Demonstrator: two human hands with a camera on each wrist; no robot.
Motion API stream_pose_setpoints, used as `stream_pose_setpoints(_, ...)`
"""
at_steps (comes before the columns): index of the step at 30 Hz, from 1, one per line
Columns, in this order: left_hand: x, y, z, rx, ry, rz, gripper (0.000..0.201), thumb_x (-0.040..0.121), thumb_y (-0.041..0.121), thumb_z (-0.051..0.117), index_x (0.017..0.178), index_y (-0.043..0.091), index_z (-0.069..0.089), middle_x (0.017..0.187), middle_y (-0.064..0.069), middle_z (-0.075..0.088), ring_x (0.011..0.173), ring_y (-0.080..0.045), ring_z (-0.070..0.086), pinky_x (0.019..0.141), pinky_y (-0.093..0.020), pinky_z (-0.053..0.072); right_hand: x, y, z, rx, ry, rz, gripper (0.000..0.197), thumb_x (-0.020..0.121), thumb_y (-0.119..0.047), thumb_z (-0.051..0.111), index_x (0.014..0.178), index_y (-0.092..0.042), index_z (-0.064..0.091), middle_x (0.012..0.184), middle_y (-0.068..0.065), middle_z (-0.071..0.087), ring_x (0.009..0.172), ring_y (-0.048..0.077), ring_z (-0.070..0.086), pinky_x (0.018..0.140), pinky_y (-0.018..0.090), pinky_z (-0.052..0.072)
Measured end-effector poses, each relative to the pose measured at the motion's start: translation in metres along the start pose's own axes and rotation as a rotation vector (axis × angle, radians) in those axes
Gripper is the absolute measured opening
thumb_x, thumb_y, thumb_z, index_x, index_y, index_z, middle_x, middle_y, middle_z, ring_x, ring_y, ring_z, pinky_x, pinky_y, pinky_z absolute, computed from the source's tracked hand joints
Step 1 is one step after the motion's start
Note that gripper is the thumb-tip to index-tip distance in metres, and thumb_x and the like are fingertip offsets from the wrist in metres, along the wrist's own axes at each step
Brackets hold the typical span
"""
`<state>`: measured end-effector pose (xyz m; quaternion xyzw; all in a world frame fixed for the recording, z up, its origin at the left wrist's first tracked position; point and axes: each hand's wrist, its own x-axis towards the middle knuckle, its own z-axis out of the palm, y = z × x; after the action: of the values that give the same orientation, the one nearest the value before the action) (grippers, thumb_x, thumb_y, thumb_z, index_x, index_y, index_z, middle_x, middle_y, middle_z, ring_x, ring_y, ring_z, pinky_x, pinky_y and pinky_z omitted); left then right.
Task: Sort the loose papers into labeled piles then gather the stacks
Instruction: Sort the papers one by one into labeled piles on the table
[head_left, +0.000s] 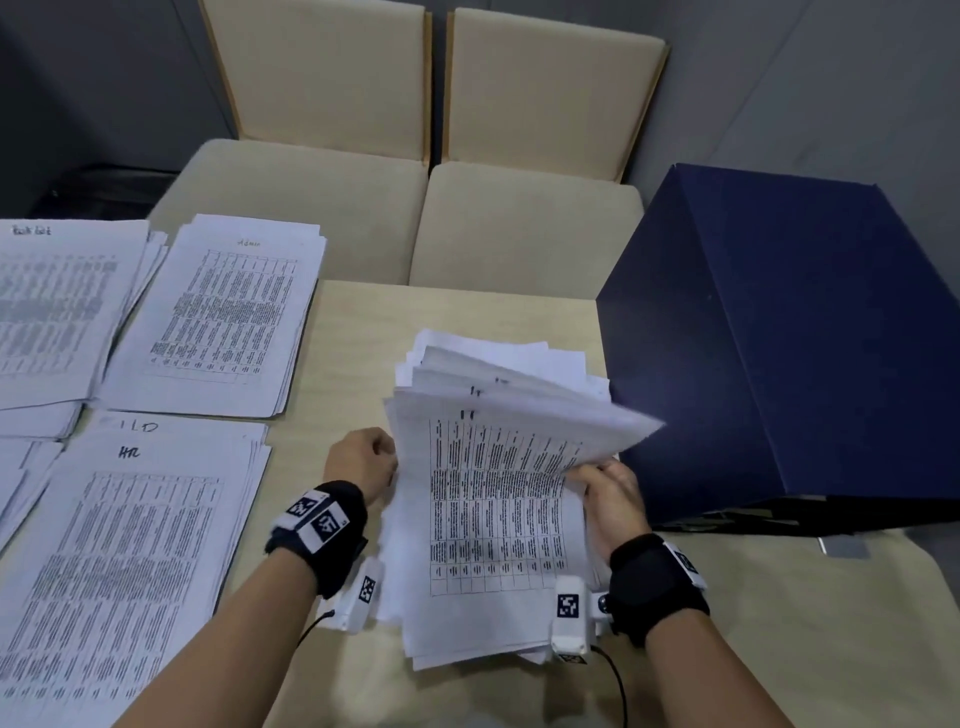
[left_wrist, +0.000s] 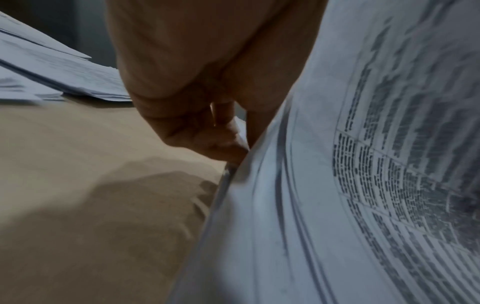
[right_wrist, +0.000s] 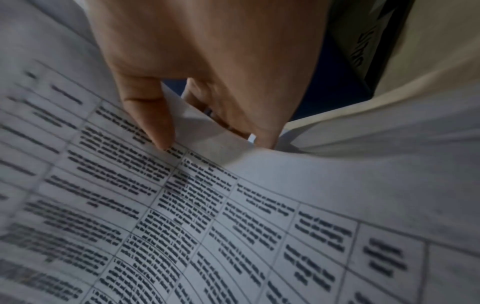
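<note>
The unsorted stack (head_left: 498, 519) sits on the table (head_left: 457, 312) right in front of us, between our 2 hands and just beside the dark blue box (head_left: 779, 338). Its sheets are fanned and uneven, the right edge lifted and curling, the near end resting on the table. Our right hand (head_left: 608, 493) pinches that lifted right edge; in the right wrist view the thumb (right_wrist: 153, 123) lies on the printed face while the fingers curl beneath several sheets. Our left hand (head_left: 363, 460) is curled against the left edge, and in the left wrist view its fingertips (left_wrist: 223, 144) pinch the sheets there.

We judge the step in hand to be peeling off or reading the top sheet. To do it well, we should let the thumb slide only 1 sheet free, keep the left hand steadying the rest, and read the handwritten heading before moving anything.

The stack's long axis runs away from us, tilted slightly right, with the headings at the far end, so the print reads upright to us.

Further left lie the sorted piles: the Admin pile (head_left: 218, 317) at the far side, the HR pile (head_left: 130, 545) nearer us, and another pile (head_left: 52, 301) at the left edge whose label is too blurred to read. Beyond the table stand 2 beige chairs (head_left: 535, 145).
</note>
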<state>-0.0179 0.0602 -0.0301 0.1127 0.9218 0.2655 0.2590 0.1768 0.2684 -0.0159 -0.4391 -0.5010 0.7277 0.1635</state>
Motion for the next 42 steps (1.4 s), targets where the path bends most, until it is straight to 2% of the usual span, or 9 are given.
stream_pose_setpoints(6, -0.006, 0.002, -0.010, -0.090, 0.100, 0.152, 0.017, 0.078, 0.003, 0.063, 0.090, 0.015, 0.064, 0.095, -0.005, 0.068, 0.081, -0.024, 0.061, 0.073, -0.031, 0.048, -0.002, -0.004, -0.002, -0.012, -0.037, -0.063, 0.037, 0.088, 0.006, 0.052, 0.067, -0.020, 0.068, 0.085, 0.007, 0.070, 0.086, 0.023, 0.064, 0.084, 0.039, 0.048)
stream_pose_setpoints(9, -0.029, 0.008, -0.030, -0.256, -0.110, 0.394, 0.045, 0.069, 0.020, 0.067, 0.114, 0.023, 0.062, 0.107, 0.010, 0.067, 0.096, -0.011, 0.063, 0.081, -0.028, 0.049, -0.010, -0.018, 0.007, 0.021, -0.020, -0.082, 0.011, 0.091, -0.014, 0.061, 0.088, -0.022, 0.068, 0.091, -0.003, 0.071, 0.082, 0.010, 0.066, 0.080, 0.037, 0.049)
stream_pose_setpoints(12, -0.048, 0.012, -0.042, -0.353, -0.263, 0.540, 0.044, 0.071, 0.010, 0.066, 0.114, 0.021, 0.064, 0.106, 0.009, 0.071, 0.097, -0.001, 0.065, 0.083, -0.015, 0.047, -0.008, -0.037, 0.017, 0.084, 0.059, -0.138, 0.038, 0.071, -0.034, 0.079, 0.104, -0.018, 0.067, 0.101, -0.001, 0.071, 0.094, 0.013, 0.064, 0.091, 0.040, 0.051)
stream_pose_setpoints(17, -0.068, 0.057, -0.056, -0.713, 0.036, 0.472, 0.008, 0.092, 0.010, 0.064, 0.085, 0.008, 0.065, 0.075, 0.008, 0.064, 0.071, -0.006, 0.057, 0.067, -0.016, 0.045, -0.037, -0.097, 0.053, -0.005, -0.151, -0.331, 0.020, 0.097, -0.005, 0.057, 0.115, -0.010, 0.064, 0.110, 0.003, 0.073, 0.103, 0.014, 0.069, 0.093, 0.029, 0.054)
stream_pose_setpoints(22, -0.085, 0.098, -0.079, -1.121, 0.224, 0.390, 0.021, 0.090, 0.025, 0.066, 0.101, 0.008, 0.067, 0.095, -0.019, 0.069, 0.085, -0.029, 0.067, 0.075, -0.039, 0.059, -0.060, -0.112, 0.071, -0.129, -0.045, -0.553, 0.027, 0.098, -0.015, 0.059, 0.125, -0.014, 0.059, 0.113, -0.005, 0.070, 0.106, 0.004, 0.066, 0.087, 0.017, 0.053)
stream_pose_setpoints(28, -0.072, 0.076, -0.042, -0.985, 0.114, 0.213, 0.039, 0.082, 0.029, 0.078, 0.113, 0.010, 0.063, 0.108, -0.008, 0.072, 0.097, -0.023, 0.070, 0.084, -0.038, 0.058, -0.053, -0.063, 0.060, -0.237, 0.049, -0.450, 0.033, 0.093, -0.014, 0.067, 0.124, -0.012, 0.056, 0.110, -0.005, 0.070, 0.100, 0.006, 0.067, 0.089, 0.029, 0.056)
stream_pose_setpoints(33, -0.073, 0.070, -0.021, -0.920, 0.092, 0.224, 0.024, 0.092, 0.015, 0.066, 0.098, -0.007, 0.063, 0.087, -0.009, 0.064, 0.074, -0.013, 0.058, 0.061, -0.016, 0.046, -0.049, -0.043, 0.060, -0.282, 0.028, -0.443, 0.033, 0.098, -0.009, 0.057, 0.131, -0.009, 0.054, 0.114, -0.009, 0.067, 0.098, -0.014, 0.061, 0.093, 0.019, 0.051)
stream_pose_setpoints(38, -0.063, 0.064, -0.016, -0.919, 0.008, 0.175, 0.033, 0.093, 0.027, 0.066, 0.120, 0.008, 0.062, 0.109, -0.007, 0.072, 0.096, -0.021, 0.069, 0.080, -0.027, 0.057, -0.041, -0.030, 0.062, -0.316, 0.036, -0.373, 0.053, 0.098, -0.033, 0.058, 0.146, -0.020, 0.041, 0.143, 0.001, 0.055, 0.134, 0.019, 0.050, 0.114, 0.044, 0.038)
stream_pose_setpoints(42, -0.063, 0.036, -0.021, -0.847, 0.095, 0.128, 0.031, 0.093, 0.039, 0.059, 0.108, 0.013, 0.068, 0.103, -0.008, 0.074, 0.095, -0.024, 0.070, 0.084, -0.043, 0.058, -0.042, -0.034, 0.067, -0.238, 0.008, -0.379, 0.026, 0.102, -0.020, 0.052, 0.127, -0.020, 0.056, 0.118, -0.009, 0.066, 0.107, 0.000, 0.062, 0.090, 0.016, 0.050)
